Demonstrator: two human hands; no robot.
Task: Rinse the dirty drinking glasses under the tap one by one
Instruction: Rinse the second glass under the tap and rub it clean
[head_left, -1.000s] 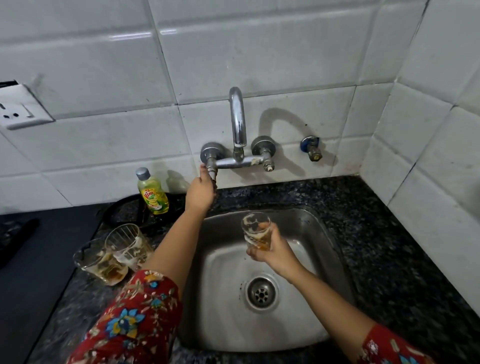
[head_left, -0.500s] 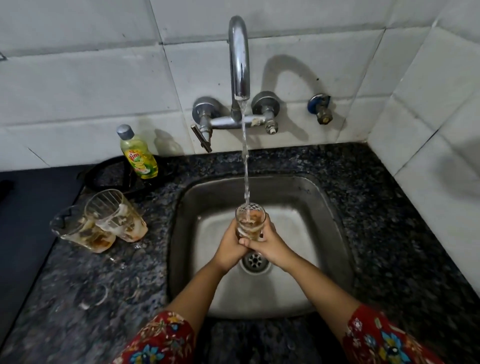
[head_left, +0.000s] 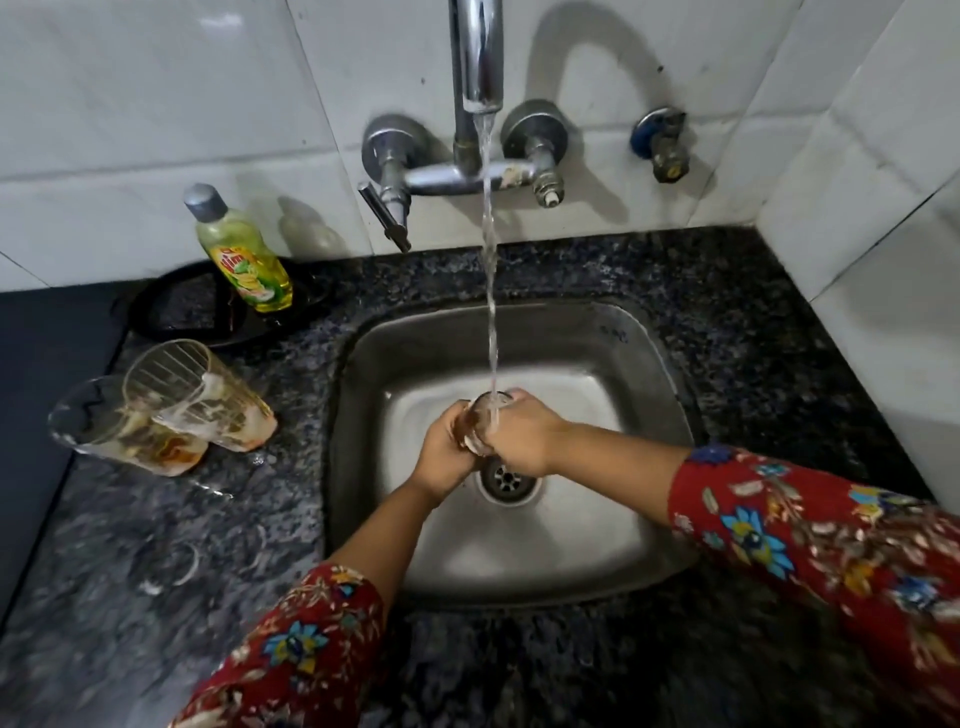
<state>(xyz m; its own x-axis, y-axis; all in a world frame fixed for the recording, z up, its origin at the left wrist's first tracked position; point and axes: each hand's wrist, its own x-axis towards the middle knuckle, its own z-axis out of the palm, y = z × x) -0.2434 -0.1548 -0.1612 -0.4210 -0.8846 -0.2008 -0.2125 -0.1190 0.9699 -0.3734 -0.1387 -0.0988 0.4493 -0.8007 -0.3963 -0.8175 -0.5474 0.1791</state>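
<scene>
Glass (head_left: 480, 423) sat between both sets of fingers, left hand (head_left: 445, 454) and right hand (head_left: 522, 439) wrapped closed round it, stream (head_left: 488, 291) striking near its rim. Judgement: tilt mouth into flow, rotate, maintain grip; wet glass likely slippery above the sink (head_left: 613, 561).

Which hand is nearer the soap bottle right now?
Left. The left hand holds the glass on the side facing the soap bottle; the right hand grips its far side, farther from it.
</scene>
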